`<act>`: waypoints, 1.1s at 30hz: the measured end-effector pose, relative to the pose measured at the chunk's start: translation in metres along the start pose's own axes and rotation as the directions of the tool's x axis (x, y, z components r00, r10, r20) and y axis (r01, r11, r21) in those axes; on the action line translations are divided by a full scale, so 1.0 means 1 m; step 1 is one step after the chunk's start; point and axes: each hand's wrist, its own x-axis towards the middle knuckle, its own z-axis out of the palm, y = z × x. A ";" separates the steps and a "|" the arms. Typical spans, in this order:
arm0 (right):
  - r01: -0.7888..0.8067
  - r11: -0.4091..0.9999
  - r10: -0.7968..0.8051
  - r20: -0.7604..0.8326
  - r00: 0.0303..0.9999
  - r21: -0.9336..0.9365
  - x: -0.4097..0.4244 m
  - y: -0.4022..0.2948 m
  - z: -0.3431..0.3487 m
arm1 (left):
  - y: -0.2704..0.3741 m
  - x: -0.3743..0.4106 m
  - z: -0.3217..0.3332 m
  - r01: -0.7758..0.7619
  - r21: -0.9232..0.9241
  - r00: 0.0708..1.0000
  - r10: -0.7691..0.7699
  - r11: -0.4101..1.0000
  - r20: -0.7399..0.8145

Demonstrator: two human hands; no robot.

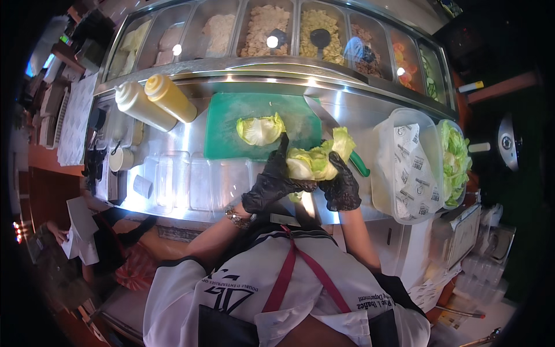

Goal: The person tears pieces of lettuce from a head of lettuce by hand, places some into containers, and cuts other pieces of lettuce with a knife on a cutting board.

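Note:
My left hand (274, 178), in a black glove, is closed around the left side of a bunch of lettuce leaves (310, 162). The right side of the same bunch is held by my right hand (341, 184), also gloved in black. Both hands are just off the lower right corner of a green cutting board (221, 126). A cupped lettuce leaf (261, 130) lies on the board. A knife with a green handle (359, 164) rests along the board's right side, its blade pointing away from me.
Metal food pans (249, 26) line the counter's back. Two squeeze bottles (171, 97) stand left of the board, clear plastic containers (199, 188) in front. At right are a plastic tub with printed paper (407, 173) and a lettuce container (453, 165). Another person (104, 243) is at lower left.

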 end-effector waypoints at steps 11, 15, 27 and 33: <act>-0.140 0.983 0.112 0.212 0.971 0.122 0.030 -0.007 0.009 | 0.055 0.045 -0.059 0.156 -0.319 0.988 -0.144 0.935 0.060; -0.109 0.987 0.138 0.290 0.947 -0.116 0.043 0.023 0.019 | -0.004 0.050 -0.010 -0.107 -0.144 0.970 0.135 0.984 0.201; 0.014 0.794 0.192 0.272 0.943 -0.608 0.048 0.016 0.037 | 0.034 0.059 -0.039 0.064 -0.463 0.989 -0.118 0.884 -0.087; 0.428 -0.576 -0.104 0.581 0.807 -0.697 0.092 0.050 0.058 | 0.018 0.024 -0.129 0.091 -0.884 0.850 -0.499 0.458 -0.170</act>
